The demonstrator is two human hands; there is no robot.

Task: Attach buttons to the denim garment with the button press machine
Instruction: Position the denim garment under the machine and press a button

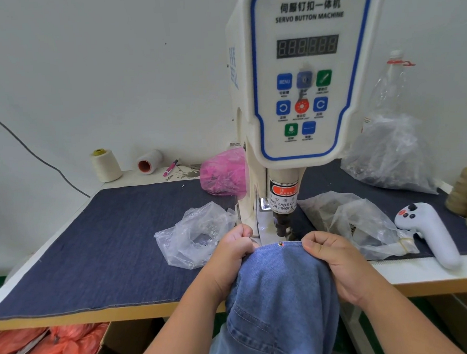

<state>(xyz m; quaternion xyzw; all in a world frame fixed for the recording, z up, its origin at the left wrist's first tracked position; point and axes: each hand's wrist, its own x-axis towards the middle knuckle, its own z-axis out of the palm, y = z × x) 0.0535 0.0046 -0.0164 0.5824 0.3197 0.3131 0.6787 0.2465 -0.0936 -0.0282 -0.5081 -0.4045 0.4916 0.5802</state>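
Note:
A blue denim garment (280,297) hangs over the table's front edge, its top hem stretched just in front of the press head (283,223) of the white servo button machine (310,71). My left hand (231,256) pinches the hem's left end. My right hand (333,258) pinches its right end. A small metal button (280,244) sits on the hem between my hands, slightly nearer than the punch.
Clear plastic bags of small parts lie left (197,236) and right (358,224) of the machine. A pink bag (224,174), thread cones (106,165), a white controller (430,233) and a large bag (389,153) stand on the denim-covered table (95,253). Orange bags (46,349) lie below.

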